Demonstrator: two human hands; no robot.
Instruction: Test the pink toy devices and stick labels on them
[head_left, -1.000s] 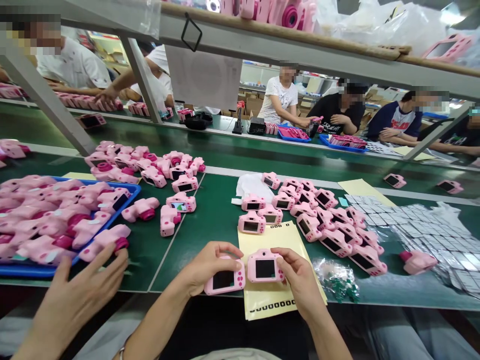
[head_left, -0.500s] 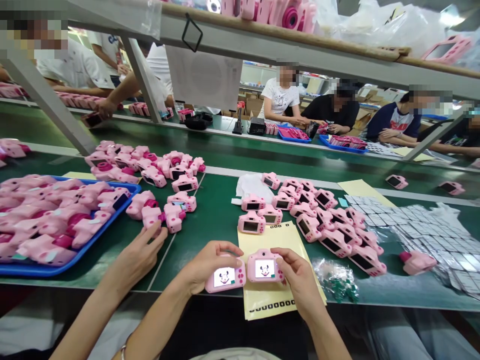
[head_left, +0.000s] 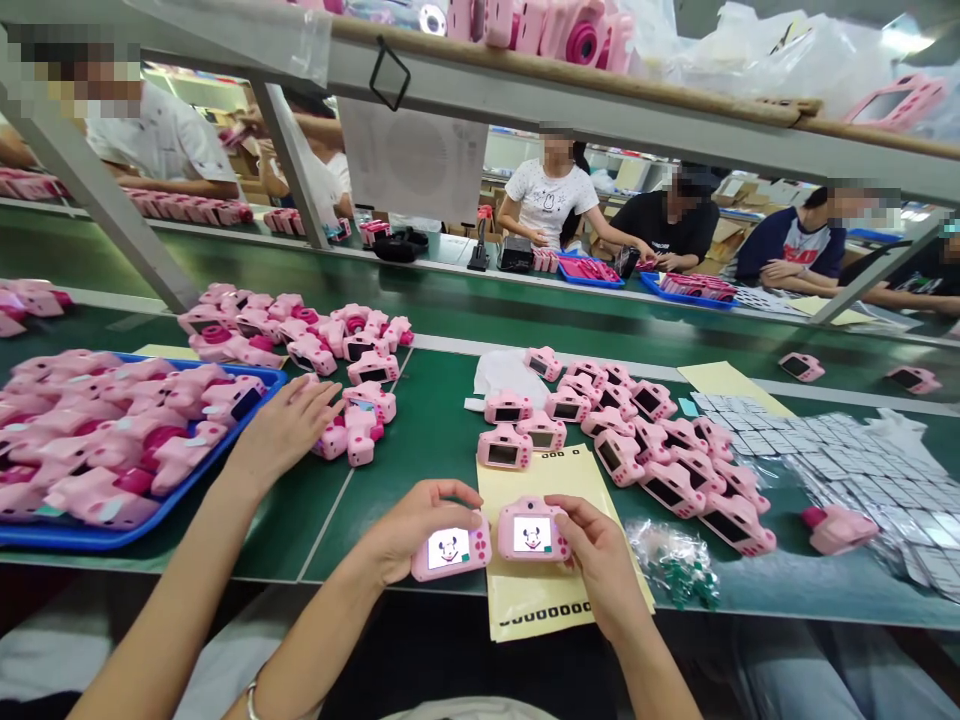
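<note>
My left hand [head_left: 416, 530] is closed around a pink toy camera [head_left: 451, 549], thumb over its top edge. Its lit screen shows a black mouse-like cartoon face on white. In my right hand [head_left: 592, 545] is a second pink toy camera [head_left: 531, 530], gripped at its right end, with the same picture on its screen. The two cameras are side by side, a narrow gap between them, screens towards me. Beneath the right one lies a yellow sheet [head_left: 559, 600]. Just beyond it stand several pink cameras [head_left: 504, 447] with dark screens.
At left, a co-worker's hand [head_left: 289, 425] reaches over pink cameras beside a blue tray [head_left: 259, 405] heaped with more. Right of the sheet lie small plastic bags with green pieces [head_left: 686, 575] and rows of white-backed squares [head_left: 847, 460]. A shelf beam [head_left: 600, 100] crosses overhead; people sit opposite.
Both my hands and their cameras stay nearly still. The co-worker's hand at left has moved up and away from me over the cameras. A person opposite has stretched an arm to the right.
</note>
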